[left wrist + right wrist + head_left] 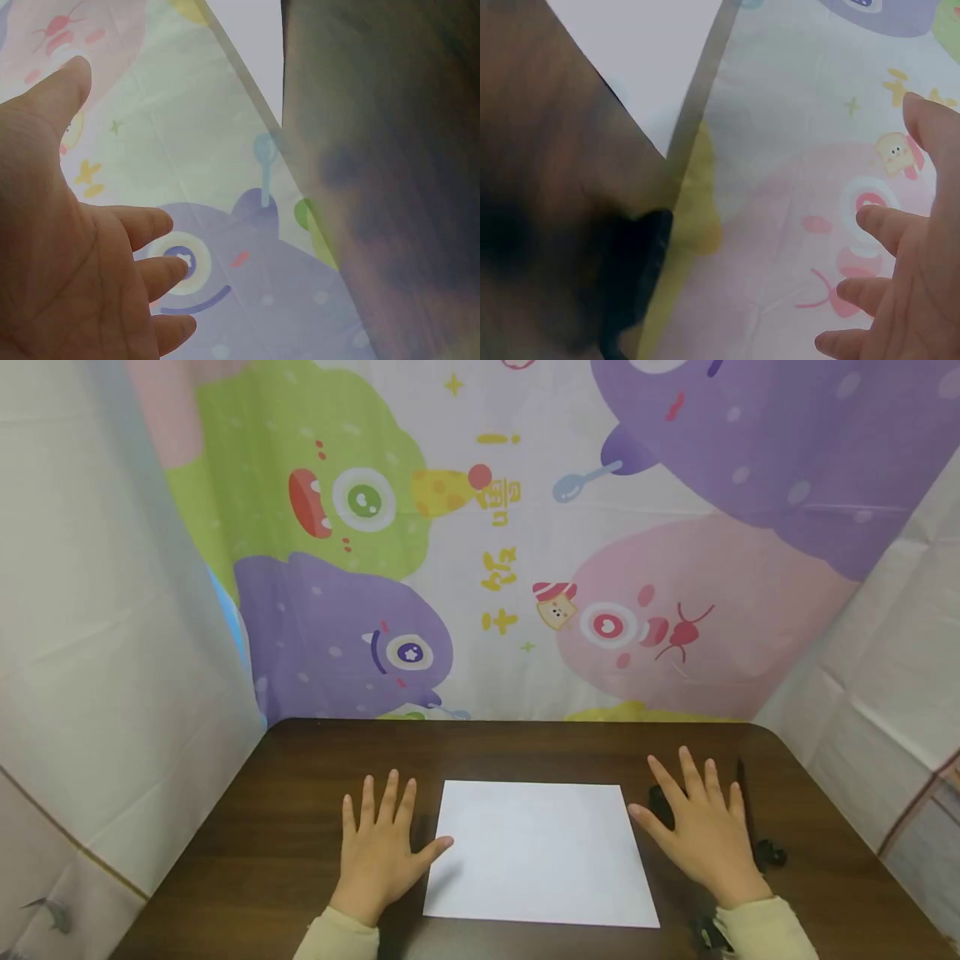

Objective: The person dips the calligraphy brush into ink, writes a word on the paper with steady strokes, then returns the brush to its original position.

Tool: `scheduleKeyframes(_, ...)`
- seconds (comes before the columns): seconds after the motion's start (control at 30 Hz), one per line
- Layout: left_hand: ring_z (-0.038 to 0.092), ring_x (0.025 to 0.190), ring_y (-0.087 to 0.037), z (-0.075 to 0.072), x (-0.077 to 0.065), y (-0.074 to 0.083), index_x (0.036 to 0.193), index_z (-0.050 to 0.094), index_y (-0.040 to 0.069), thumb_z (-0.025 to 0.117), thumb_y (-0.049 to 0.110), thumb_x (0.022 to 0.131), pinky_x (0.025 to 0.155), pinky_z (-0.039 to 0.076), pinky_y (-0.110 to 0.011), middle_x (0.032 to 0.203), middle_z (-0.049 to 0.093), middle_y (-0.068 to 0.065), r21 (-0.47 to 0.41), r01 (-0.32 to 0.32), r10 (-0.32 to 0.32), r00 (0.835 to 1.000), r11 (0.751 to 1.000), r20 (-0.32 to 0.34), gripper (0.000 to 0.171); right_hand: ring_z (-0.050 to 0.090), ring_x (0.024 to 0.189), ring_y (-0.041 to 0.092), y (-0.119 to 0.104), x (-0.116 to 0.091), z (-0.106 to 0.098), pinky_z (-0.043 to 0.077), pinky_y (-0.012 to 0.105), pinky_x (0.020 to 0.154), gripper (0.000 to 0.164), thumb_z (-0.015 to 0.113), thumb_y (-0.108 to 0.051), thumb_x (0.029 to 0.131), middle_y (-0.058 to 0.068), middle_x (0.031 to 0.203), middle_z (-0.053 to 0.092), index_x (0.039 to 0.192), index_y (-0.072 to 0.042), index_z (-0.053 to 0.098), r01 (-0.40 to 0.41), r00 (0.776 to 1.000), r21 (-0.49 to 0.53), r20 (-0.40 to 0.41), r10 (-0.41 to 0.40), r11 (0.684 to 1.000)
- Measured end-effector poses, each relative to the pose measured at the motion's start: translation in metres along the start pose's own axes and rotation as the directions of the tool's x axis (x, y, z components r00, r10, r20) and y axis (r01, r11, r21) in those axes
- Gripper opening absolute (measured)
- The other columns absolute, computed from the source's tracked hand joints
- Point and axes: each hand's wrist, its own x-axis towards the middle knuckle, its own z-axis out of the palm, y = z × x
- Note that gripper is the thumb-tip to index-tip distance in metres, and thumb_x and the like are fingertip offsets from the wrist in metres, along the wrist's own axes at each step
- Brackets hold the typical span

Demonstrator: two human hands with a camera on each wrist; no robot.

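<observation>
A blank white sheet of paper [536,856] lies on the dark wooden table [300,752]. My left hand [378,860] is spread over the sheet's left side, thumb overlapping its edge in the head view; a shadow falls on the paper. To the right of the sheet, my right hand [705,835] has its fingers spread as well. Neither hand holds anything. Partly hidden behind the right hand is a black object [660,804], seen blurred as a dark shape [639,270] in the right wrist view. A thin dark stick [742,777] lies beyond the right fingers.
Beside the right wrist sits a small dark clump [771,855], with another dark item [707,933] nearer the front, partly covered by the sleeve. A cloth with cartoon monsters [495,677] hangs behind the table. Pale cloth walls [97,610] close in both sides.
</observation>
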Motion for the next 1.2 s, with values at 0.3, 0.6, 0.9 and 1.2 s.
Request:
scheduleKeyframes(0.3,0.015,0.149,-0.044,-0.008,-0.001,0.001,0.153,0.032,0.01,0.054,0.064,0.09,0.119,0.014,-0.063,0.162,0.024,-0.016,0.014,-0.071,0.072,0.997,0.997,-0.041,0.086,0.023,0.136,0.063,0.024,0.006,-0.038,0.019,0.079,0.102,0.074,0.048,-0.055,0.098,0.032,0.158,0.019,0.156,-0.017,0.024,0.029,0.988,0.007,-0.152,-0.028,1.0)
scheduleKeyframes(0.6,0.038,0.14,-0.044,-0.007,-0.005,0.005,0.143,0.05,0.007,0.06,0.047,0.093,0.115,0.029,-0.06,0.15,0.045,-0.018,-0.038,-0.151,0.147,0.984,0.988,-0.101,0.064,0.038,0.123,0.062,0.061,0.016,-0.074,0.033,0.075,0.092,0.065,0.055,-0.036,0.099,0.041,0.142,0.036,0.148,0.003,0.035,0.015,0.966,0.142,-0.256,0.022,0.99)
scheduleKeyframes(0.9,0.044,0.137,-0.04,-0.002,-0.014,0.005,0.136,0.057,0.006,0.06,0.038,0.095,0.112,0.037,-0.055,0.146,0.051,-0.017,-0.102,-0.225,0.221,0.974,0.969,-0.055,0.052,0.046,0.113,0.061,0.098,0.024,-0.079,0.04,0.069,0.084,0.064,0.052,-0.032,0.101,0.043,0.137,0.041,0.146,0.008,0.033,-0.044,0.979,0.203,-0.185,0.082,0.978)
scheduleKeyframes(1.2,0.049,0.133,-0.041,0.001,-0.032,0.01,0.134,0.057,0.001,0.064,0.033,0.093,0.108,0.042,-0.053,0.145,0.051,-0.018,-0.159,-0.335,0.343,0.939,0.929,0.025,0.053,0.057,0.099,0.058,0.123,0.027,-0.061,0.047,0.061,0.074,0.056,0.057,-0.027,0.098,0.043,0.117,0.055,0.134,0.014,0.044,-0.095,0.982,0.226,-0.136,0.128,0.97)
